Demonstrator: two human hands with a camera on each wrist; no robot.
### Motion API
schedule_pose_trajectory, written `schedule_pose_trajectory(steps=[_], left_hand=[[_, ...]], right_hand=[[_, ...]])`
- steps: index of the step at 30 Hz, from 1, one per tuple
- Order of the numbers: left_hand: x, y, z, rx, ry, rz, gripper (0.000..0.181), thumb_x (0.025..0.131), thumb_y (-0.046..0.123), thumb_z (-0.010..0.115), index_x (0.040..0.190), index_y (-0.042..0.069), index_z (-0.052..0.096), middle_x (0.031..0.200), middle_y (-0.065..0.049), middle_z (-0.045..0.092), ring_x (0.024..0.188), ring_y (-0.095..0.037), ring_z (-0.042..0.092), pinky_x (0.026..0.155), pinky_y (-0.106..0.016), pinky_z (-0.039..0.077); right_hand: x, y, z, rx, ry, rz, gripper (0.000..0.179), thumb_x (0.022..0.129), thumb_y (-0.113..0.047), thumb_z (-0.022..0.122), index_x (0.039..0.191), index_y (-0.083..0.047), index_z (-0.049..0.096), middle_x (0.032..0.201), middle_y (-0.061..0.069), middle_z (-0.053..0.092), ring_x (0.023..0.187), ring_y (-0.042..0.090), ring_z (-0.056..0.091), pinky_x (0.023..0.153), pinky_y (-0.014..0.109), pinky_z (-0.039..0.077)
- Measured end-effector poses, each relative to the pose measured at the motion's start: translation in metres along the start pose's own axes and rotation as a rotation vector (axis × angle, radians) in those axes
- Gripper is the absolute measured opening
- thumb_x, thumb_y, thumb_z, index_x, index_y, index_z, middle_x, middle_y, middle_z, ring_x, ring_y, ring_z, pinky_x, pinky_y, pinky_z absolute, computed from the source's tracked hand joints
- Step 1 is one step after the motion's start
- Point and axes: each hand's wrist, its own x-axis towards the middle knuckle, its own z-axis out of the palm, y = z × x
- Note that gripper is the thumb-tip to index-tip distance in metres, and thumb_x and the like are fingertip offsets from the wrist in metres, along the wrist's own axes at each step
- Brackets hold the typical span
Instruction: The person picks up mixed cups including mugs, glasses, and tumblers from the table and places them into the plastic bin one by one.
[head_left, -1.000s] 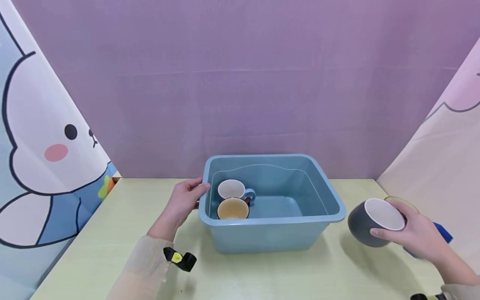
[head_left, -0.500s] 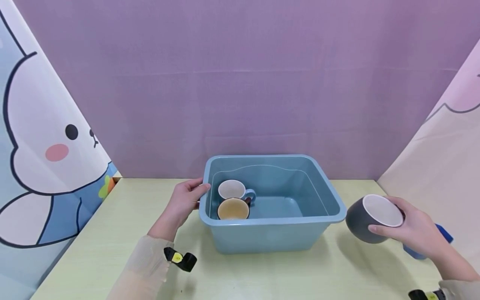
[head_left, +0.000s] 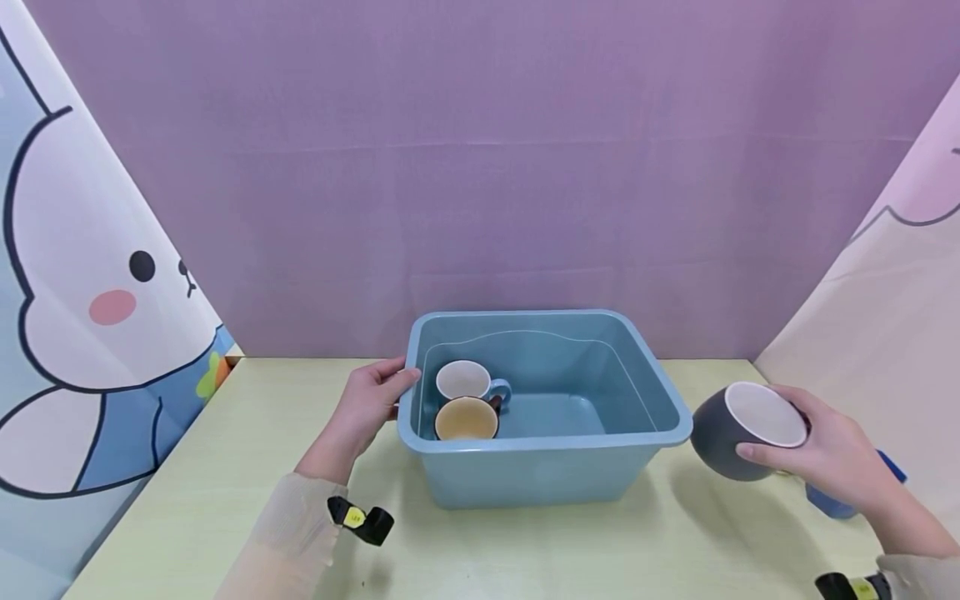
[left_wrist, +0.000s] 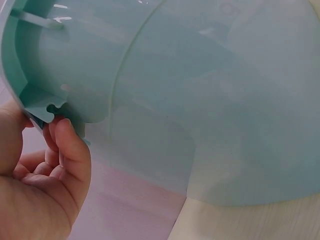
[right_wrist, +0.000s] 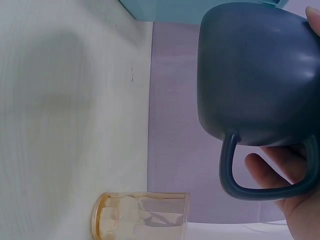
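Note:
My left hand (head_left: pixel 365 397) grips the left rim of a blue plastic basin (head_left: pixel 525 479). In the left wrist view, curled fingers (left_wrist: pixel 75 147) sit under that rim. Two mugs stand inside the basin at its left: a white-lined mug (head_left: pixel 462 379) with a light blue handle, and in front of it a cream-lined mug (head_left: pixel 467 419) with a dark handle. Right of the basin, my right hand (head_left: pixel 836 454) holds a dark grey, white-lined mug (head_left: pixel 723 446), tilted and raised over the table. Its looped handle (right_wrist: pixel 255 194) shows in the right wrist view, not gripped.
Behind my right hand lies a blue object (head_left: pixel 828 500), partly hidden. A clear glass (right_wrist: pixel 150 217) with an amber end is on the table in the right wrist view. A purple cloth (head_left: pixel 525 167) hangs behind the basin, with printed sheets at both sides.
My right hand has carried the dark grey mug slightly up and left, nearer the basin's right edge. My left hand and the basin have stayed where they were.

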Motion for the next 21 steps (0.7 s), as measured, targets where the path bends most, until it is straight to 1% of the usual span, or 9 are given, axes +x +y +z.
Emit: schedule_pose_trajectory(steps=[3, 6, 9, 13, 21], left_hand=[[0.0, -0.001, 0.0, 0.0, 0.001, -0.001, 0.046, 0.096, 0.029, 0.053, 0.138, 0.011, 0.049, 0.128, -0.014, 0.059, 0.1, -0.022, 0.063, 0.082, -0.035, 0.056], [0.001, -0.001, 0.0, -0.002, 0.001, -0.004, 0.046, 0.096, 0.029, 0.053, 0.138, 0.011, 0.049, 0.128, -0.014, 0.059, 0.1, -0.022, 0.063, 0.081, -0.035, 0.056], [0.001, -0.001, 0.0, -0.005, -0.001, -0.003, 0.046, 0.096, 0.028, 0.053, 0.138, 0.012, 0.049, 0.129, -0.015, 0.059, 0.1, -0.022, 0.063, 0.081, -0.034, 0.056], [0.0, 0.0, 0.0, -0.005, -0.003, 0.002, 0.046, 0.096, 0.028, 0.053, 0.138, 0.011, 0.049, 0.129, -0.015, 0.059, 0.101, -0.023, 0.063, 0.082, -0.035, 0.056], [0.0, -0.001, 0.0, 0.0, -0.002, 0.002, 0.045, 0.096, 0.029, 0.053, 0.137, 0.012, 0.05, 0.128, -0.015, 0.059, 0.102, -0.024, 0.063, 0.083, -0.036, 0.056]], right_hand=[[0.001, -0.001, -0.001, 0.001, 0.012, -0.007, 0.07, 0.063, -0.034, 0.086, 0.121, -0.011, 0.054, 0.086, -0.017, 0.056, 0.071, -0.009, 0.046, 0.055, 0.022, 0.036], [0.002, -0.002, -0.002, 0.007, 0.022, -0.013, 0.07, 0.062, -0.033, 0.086, 0.121, -0.011, 0.055, 0.085, -0.024, 0.053, 0.072, -0.009, 0.046, 0.055, 0.021, 0.036], [0.004, -0.003, -0.002, 0.016, 0.028, -0.02, 0.068, 0.062, -0.032, 0.087, 0.12, -0.013, 0.055, 0.084, -0.025, 0.053, 0.071, -0.008, 0.047, 0.055, 0.021, 0.036], [0.007, -0.007, -0.004, 0.025, 0.031, -0.027, 0.067, 0.063, -0.032, 0.086, 0.119, -0.013, 0.055, 0.083, -0.023, 0.054, 0.071, -0.007, 0.048, 0.055, 0.021, 0.037], [0.015, -0.017, -0.01, 0.037, 0.044, -0.062, 0.067, 0.062, -0.029, 0.087, 0.119, -0.014, 0.056, 0.086, -0.025, 0.054, 0.072, -0.008, 0.047, 0.057, 0.019, 0.036]])
